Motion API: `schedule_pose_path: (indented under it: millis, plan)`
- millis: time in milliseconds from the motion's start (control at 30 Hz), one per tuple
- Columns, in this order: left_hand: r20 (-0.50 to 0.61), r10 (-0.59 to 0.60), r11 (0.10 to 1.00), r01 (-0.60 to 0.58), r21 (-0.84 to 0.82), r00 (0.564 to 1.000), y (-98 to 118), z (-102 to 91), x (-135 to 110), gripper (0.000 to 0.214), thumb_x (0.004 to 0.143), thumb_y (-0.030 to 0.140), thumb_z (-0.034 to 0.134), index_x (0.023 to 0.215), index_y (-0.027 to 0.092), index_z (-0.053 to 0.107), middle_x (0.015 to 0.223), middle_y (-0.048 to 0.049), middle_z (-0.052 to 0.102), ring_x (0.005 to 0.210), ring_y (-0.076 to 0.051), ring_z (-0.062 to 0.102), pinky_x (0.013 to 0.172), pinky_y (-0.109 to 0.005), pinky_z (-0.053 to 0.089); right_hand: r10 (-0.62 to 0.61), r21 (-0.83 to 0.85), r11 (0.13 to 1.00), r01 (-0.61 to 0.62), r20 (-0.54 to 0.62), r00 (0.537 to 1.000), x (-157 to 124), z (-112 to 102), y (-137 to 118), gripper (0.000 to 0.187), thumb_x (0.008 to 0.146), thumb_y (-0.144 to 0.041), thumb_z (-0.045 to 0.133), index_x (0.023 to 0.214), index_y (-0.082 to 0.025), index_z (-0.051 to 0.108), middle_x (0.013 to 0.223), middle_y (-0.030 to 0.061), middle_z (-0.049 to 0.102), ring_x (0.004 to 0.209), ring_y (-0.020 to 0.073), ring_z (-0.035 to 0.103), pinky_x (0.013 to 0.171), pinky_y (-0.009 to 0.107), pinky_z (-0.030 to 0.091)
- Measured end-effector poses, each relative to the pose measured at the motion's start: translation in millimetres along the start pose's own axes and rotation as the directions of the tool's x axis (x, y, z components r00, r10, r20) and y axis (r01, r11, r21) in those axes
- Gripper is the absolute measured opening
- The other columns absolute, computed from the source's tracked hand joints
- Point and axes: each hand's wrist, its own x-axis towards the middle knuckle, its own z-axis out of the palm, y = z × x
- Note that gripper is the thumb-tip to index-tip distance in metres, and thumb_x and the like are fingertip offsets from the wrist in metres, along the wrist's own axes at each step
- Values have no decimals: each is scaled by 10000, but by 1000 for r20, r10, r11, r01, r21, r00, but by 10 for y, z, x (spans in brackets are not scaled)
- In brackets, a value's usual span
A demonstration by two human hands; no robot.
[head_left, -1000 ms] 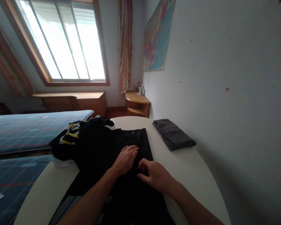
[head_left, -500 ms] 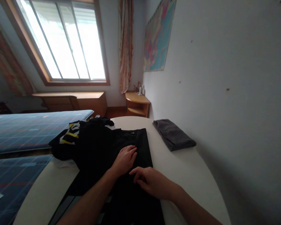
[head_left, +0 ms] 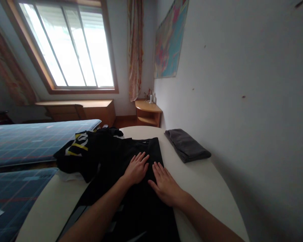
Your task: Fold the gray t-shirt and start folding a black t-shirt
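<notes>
Black trousers point(head_left: 141, 205) lie spread on the round white table point(head_left: 204, 198), waistband at the far end, with grey patches lower down. My left hand point(head_left: 137, 168) rests flat on the upper part of the trousers, fingers spread. Just to its right, my right hand point(head_left: 165, 185) lies flat along their right edge, fingers stretched out and thumb apart. Neither hand grips anything. A bunched black garment point(head_left: 78, 148) with yellow and white print sits at the left, against the trousers. My forearms cover part of the cloth.
A folded dark grey garment point(head_left: 187, 145) lies at the table's right, near the white wall point(head_left: 242, 67). Blue checked mattresses point(head_left: 40, 137) stand to the left. Behind are a wooden desk point(head_left: 96, 104) and a corner shelf point(head_left: 148, 107).
My right hand has moved slightly forward and uncurled, going from bent fingers to lying flat on the cloth. My left hand's fingers have spread wider.
</notes>
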Motion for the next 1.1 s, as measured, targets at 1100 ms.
schedule_pose_path:
  millis: [1100]
  plan:
    - [-45,-65,997,66,29,997,-94,41,5,544,998,530,398,1457,252,492,1563,-109,404,1462,-405,285,1146,-550,302,-62,-102,993,57,-44,997,840,-355,810,641,1004,-519,339,1532,-155,355,1634,107,249,1511,256,196,1216,428,177]
